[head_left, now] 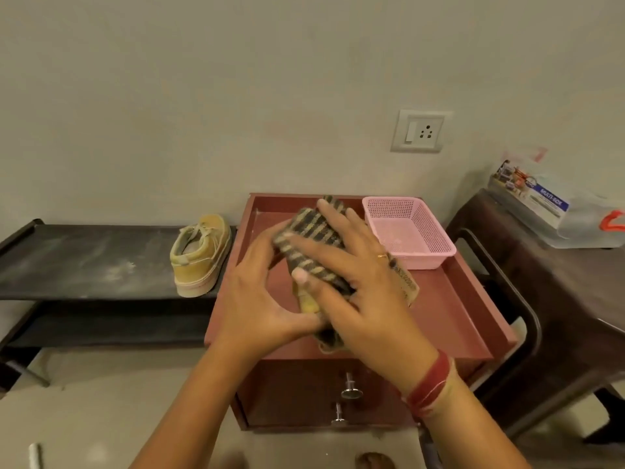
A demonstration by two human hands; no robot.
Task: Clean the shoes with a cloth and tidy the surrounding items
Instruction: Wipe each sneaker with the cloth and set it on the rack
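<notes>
On the low dark rack at your left, one tan shoe stands alone with its heel toward you, at the end nearest the cabinet. It looks parked there so both hands are free for its mate.

Your left hand curls round the second shoe from the side and holds it above the red cabinet. Only a yellow patch of that shoe shows, so take the name as a likely reading. This hold steadies the shoe against the rubbing.

The striped cloth is draped over the shoe. Your right hand lies on the cloth with fingers spread fairly straight, pressing rather than clutching, which spreads the wipe over a broad area.

Further right, the pink basket sits in the cabinet's back corner, handy for tidying. A plastic box rests on the dark table.
</notes>
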